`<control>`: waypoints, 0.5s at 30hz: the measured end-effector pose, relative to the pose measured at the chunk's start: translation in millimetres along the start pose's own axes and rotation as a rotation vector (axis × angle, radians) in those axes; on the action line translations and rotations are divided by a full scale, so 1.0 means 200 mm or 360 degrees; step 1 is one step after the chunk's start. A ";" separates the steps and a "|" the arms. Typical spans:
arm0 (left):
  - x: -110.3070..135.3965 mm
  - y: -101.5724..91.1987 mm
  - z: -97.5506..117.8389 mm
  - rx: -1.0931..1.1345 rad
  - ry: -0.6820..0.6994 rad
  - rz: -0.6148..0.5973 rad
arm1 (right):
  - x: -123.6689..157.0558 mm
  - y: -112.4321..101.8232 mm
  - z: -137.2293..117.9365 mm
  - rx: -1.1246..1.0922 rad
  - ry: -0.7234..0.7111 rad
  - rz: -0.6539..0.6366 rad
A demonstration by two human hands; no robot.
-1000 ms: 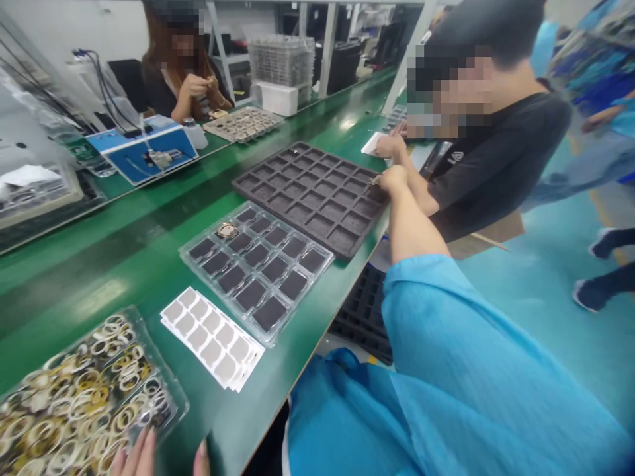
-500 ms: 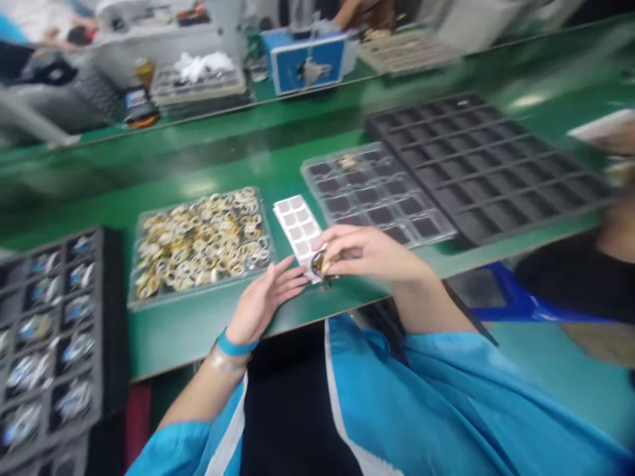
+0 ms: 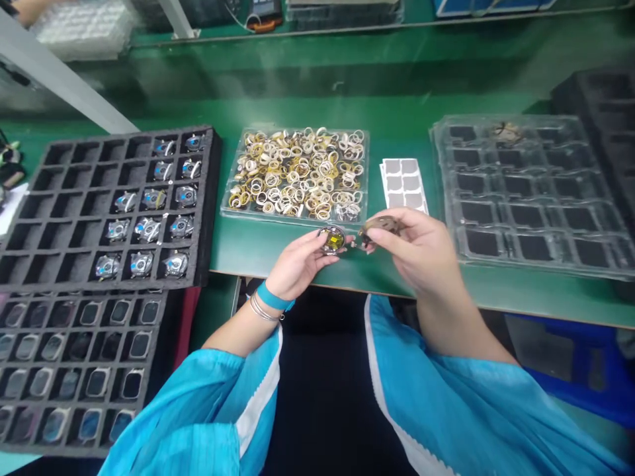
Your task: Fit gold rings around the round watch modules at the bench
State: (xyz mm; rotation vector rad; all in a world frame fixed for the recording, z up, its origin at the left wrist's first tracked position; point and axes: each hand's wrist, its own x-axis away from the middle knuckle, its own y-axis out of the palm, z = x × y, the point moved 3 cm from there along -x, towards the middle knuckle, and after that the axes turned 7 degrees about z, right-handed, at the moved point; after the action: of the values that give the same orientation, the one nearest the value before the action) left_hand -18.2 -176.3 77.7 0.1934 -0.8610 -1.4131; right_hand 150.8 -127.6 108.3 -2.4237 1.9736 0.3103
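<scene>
Over the green surface (image 3: 248,246) near the clear plastic tray of rings (image 3: 229,206), the left hand (image 3: 300,261) pinches a round yellow-centred metal piece (image 3: 333,239) face-up, seemingly for viewing, and the right hand (image 3: 421,251) has its grip closed around a flat brownish part (image 3: 380,226).

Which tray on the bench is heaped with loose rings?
The clear middle tray, between the other two. The black foam tray at left holds single parts in cells; the clear right tray holds dark pads.

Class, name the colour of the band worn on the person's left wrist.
Blue; the elastic wristband shows best in the head view.
</scene>
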 end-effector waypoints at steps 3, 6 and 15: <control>0.02 0.00 0.01 -0.0021 0.0095 0.0002 | 0.01 0.02 0.06 0.0026 0.0028 0.0066; 0.04 0.01 0.02 0.0001 0.0114 -0.0073 | 0.01 0.04 0.06 -0.0043 0.0020 0.0052; 0.07 0.02 0.02 -0.0047 0.0086 -0.0054 | 0.01 0.07 -0.01 0.0067 -0.0055 0.0134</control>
State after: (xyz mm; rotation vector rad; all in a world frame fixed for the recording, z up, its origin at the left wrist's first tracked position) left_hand -18.4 -186.2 88.2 0.2236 -0.7948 -1.4452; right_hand 137.7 -133.3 112.2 -2.2991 2.0499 0.3058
